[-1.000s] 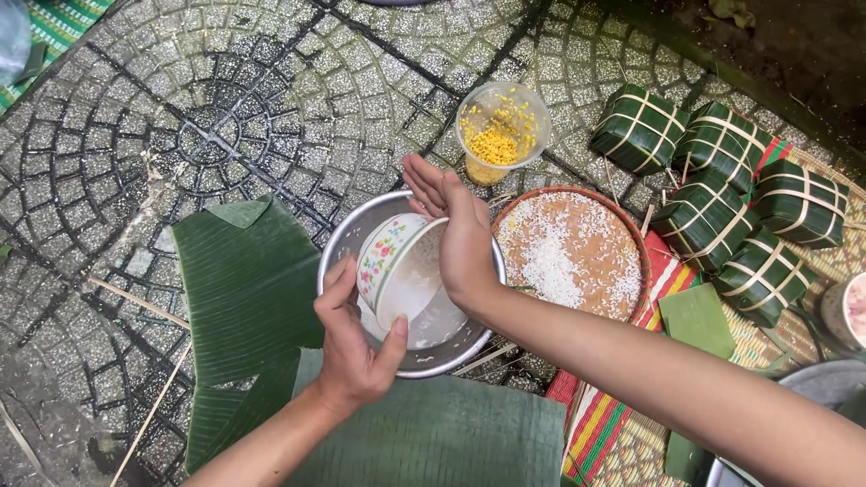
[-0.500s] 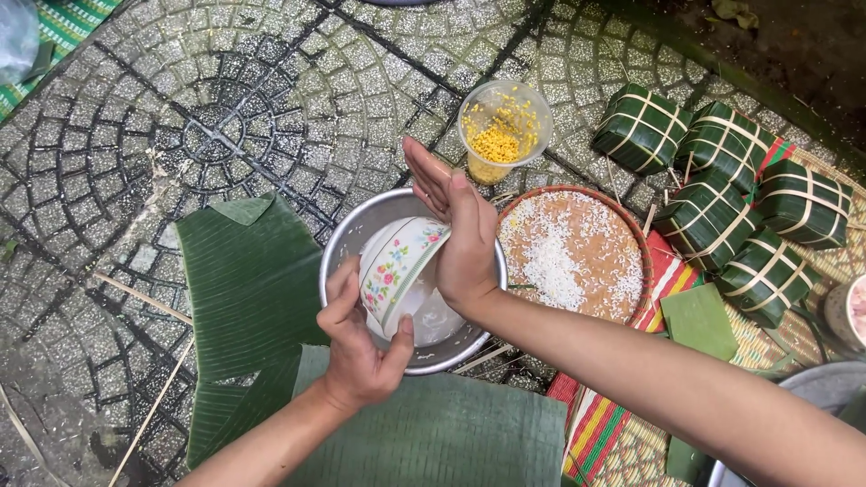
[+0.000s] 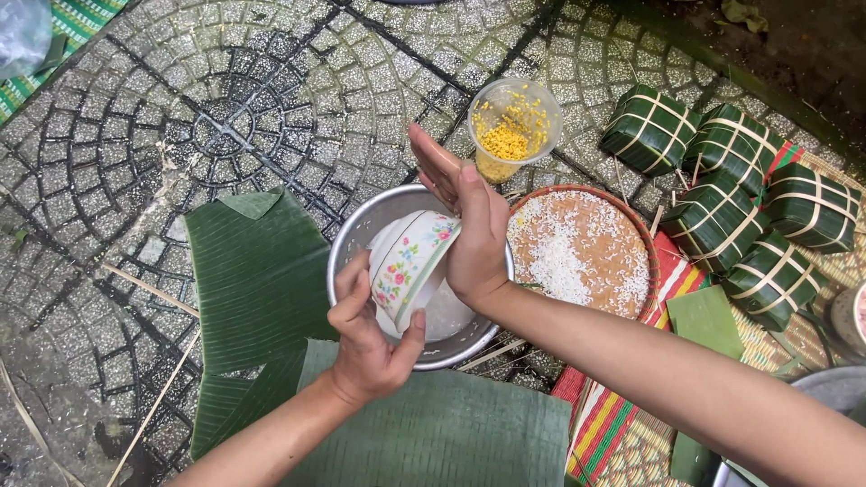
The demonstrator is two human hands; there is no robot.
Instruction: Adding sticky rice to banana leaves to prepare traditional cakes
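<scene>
Banana leaves (image 3: 262,271) cover the near ground, wrapped cakes (image 3: 722,189) sit far right. Over the steel basin (image 3: 356,236), my left hand (image 3: 370,338) grips the floral bowl (image 3: 410,266) by rim and foot, tilted on edge. My right hand (image 3: 465,221) presses flat and open against its mouth. It looks like glazed ceramic: stiff, breakable, likely slick when wet.

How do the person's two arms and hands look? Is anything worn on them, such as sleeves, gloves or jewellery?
Both arms are bare as far as the picture shows them: no sleeves, no gloves. The left hand and the right hand show no ring, and neither wrist carries a watch or bracelet. The fingernails look short and unpainted.
</scene>
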